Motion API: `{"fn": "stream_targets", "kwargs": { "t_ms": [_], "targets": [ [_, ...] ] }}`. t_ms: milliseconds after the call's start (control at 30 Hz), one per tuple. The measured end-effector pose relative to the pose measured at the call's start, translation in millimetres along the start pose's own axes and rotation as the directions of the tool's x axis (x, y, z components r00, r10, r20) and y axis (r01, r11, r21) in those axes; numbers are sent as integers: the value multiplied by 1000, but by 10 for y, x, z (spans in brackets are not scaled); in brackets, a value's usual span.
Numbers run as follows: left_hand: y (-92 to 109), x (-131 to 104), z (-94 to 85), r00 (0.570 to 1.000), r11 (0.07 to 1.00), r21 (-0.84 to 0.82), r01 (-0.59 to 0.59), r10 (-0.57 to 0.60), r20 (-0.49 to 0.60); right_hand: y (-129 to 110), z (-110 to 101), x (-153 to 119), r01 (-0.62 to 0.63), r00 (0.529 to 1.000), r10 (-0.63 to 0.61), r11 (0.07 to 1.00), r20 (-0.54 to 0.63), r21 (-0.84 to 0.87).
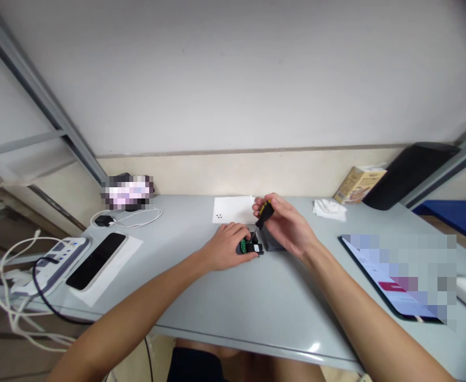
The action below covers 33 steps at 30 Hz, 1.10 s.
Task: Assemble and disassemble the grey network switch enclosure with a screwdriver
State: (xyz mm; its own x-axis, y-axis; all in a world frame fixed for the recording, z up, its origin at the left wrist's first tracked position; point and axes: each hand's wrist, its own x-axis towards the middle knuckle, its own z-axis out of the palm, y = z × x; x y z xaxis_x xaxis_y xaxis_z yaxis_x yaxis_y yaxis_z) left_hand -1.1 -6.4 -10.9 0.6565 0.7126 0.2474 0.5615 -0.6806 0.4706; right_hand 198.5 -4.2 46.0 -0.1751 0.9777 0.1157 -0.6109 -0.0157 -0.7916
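My left hand (229, 247) grips a small black device with a green circuit board (252, 248) on the table, its fingers around the left and near sides. In my right hand (286, 223) is a screwdriver (266, 213) with a black and yellow handle, tilted so its tip points down at the device. Whether the tip touches a screw is too small to tell. A dark grey box-like piece (273, 243) sits under my right hand, partly hidden by it. Beyond the hands lies a white sheet of paper (233, 208) with several tiny dark screws (219, 216) on its left part.
Left on the grey table (225, 307) are a phone (97, 261), a power strip (63, 260) with cables, a charger (104, 220) and a blurred-out screen (127, 192). To the right are a tablet (392, 281), crumpled tissue (330, 209), a carton (360, 184) and a black cylinder (411, 172).
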Motion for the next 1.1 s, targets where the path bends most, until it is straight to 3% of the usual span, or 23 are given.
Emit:
{"fn": "stream_targets", "kwargs": {
  "t_ms": [267,400,633,767,900,1100],
  "targets": [
    [-15,5,21,1000,1000,22,0,0,-11,7,-2,22,21,1000,-21,1000,18,6],
    [-8,4,17,1000,1000,14,7,-7,-6,-13,-8,22,-26,1000,25,998,18,65],
    [-2,11,5,1000,1000,-4,18,-18,-6,21,-34,26,29,998,-26,998,-51,48],
    [10,16,-3,1000,1000,4,21,-21,-2,43,-31,57,70,997,-69,997,-23,24],
    [18,11,3,1000,1000,5,20,-20,-9,23,2,44,5,1000,-5,999,-4,53],
    [5,1,12,1000,1000,-9,14,-15,-25,41,19,-22,24,998,-22,999,59,-36]
  ]
}}
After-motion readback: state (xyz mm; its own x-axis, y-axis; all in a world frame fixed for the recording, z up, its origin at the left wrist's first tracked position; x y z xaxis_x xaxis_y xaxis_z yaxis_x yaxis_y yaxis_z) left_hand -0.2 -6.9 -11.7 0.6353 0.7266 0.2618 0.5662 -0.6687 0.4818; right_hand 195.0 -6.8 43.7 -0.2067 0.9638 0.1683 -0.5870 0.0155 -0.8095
